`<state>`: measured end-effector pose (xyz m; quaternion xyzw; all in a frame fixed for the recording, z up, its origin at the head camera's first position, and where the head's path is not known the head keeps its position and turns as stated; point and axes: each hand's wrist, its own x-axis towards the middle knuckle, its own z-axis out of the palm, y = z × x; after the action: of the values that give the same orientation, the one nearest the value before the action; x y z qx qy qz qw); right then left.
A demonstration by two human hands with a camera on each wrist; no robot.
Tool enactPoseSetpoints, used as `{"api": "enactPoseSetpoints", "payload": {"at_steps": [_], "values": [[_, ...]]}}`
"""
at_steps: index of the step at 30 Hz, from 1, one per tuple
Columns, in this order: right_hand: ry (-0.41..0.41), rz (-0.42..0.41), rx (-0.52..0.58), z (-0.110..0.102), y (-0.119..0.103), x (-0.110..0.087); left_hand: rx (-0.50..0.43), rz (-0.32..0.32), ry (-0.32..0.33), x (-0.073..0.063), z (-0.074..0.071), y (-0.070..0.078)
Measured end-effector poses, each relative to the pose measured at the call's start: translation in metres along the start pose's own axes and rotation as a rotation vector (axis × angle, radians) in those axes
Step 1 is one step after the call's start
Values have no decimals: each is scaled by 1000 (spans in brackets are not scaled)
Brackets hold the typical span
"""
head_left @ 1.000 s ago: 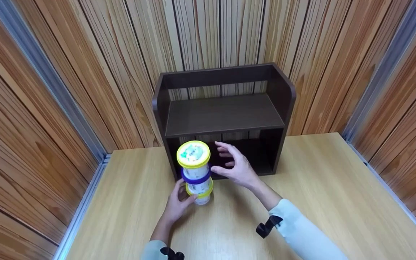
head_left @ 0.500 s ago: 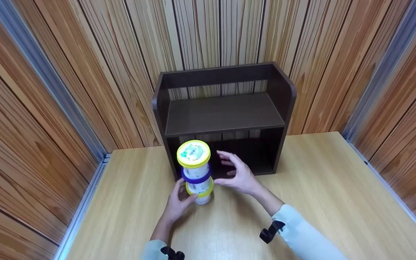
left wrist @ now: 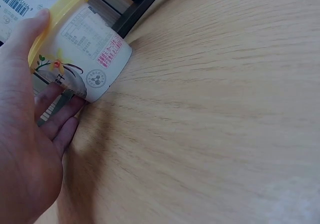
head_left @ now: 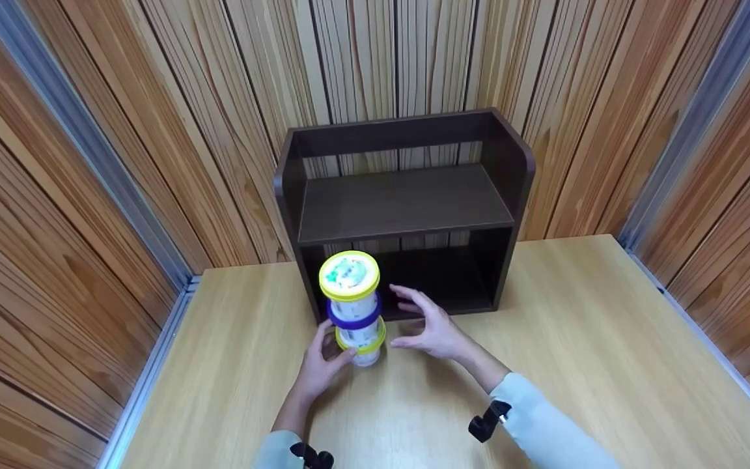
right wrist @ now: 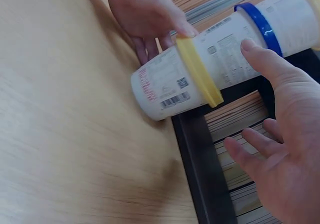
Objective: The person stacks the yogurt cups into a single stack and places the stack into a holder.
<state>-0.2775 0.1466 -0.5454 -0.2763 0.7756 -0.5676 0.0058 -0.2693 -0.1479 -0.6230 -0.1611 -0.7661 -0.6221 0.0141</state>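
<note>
Three white ice cream tubs stand stacked in a column in front of the dark shelf. The top tub has a yellow lid with a green and blue print, the middle tub a purple-blue lid. On the bottom tub, with a yellow lid, a vanilla flower shows in the left wrist view. My left hand holds this bottom tub from the left, thumb at the lid's rim and fingers around its far side. To the right of the stack, my right hand is apart from the tubs, fingers spread and loosely bent.
A dark brown two-level shelf stands behind the stack against the wood-patterned wall. The light wooden table reaches to metal rails at both sides.
My right hand has come down from beside the middle tub to the level of the lower tubs, a little farther from the stack. The left hand and the tubs stay in place.
</note>
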Motion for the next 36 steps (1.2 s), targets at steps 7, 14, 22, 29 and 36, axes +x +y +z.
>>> {"api": "enactPoseSetpoints", "payload": {"at_steps": [7,14,22,29,36], "values": [[-22,48,53,6,13,-1,-35,-48,-5,1,0,1],[-33,89,145,15,25,0,-7,-55,3,2,1,1],[-38,124,177,27,31,1,-26,-75,11,1,2,0],[-43,175,198,41,35,0,-52,-56,12,-2,2,2],[-39,164,236,51,36,0,-38,-57,6,-2,2,1]]}}
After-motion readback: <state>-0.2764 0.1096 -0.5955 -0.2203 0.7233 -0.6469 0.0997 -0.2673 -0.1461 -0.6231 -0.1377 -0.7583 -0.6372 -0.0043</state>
